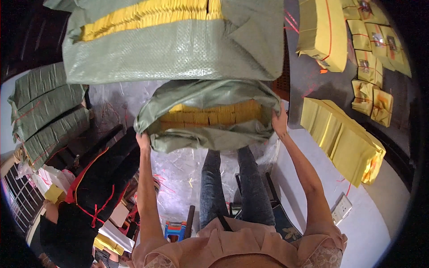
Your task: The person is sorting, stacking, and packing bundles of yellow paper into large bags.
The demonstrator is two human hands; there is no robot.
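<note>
Between my hands is a green woven sack (210, 139), its mouth spread wide. Tightly packed rows of yellow paper bundles (214, 117) show inside it. My left hand (143, 140) grips the sack's left rim, fingers partly hidden by the fabric. On the opposite side my right hand (279, 121) is closed on the right rim. Just beyond stands a larger, fuller green sack (174, 60), with a long row of yellow paper edges (152, 15) showing through its top opening.
Stacked full green sacks (49, 107) lie at left. A person in dark clothing (76, 223) is at lower left, near a blue and orange stool (175, 231). Yellow paper stacks (344, 140) and red-tied bundles (368, 67) are at right. A power strip (342, 209) is on the white surface.
</note>
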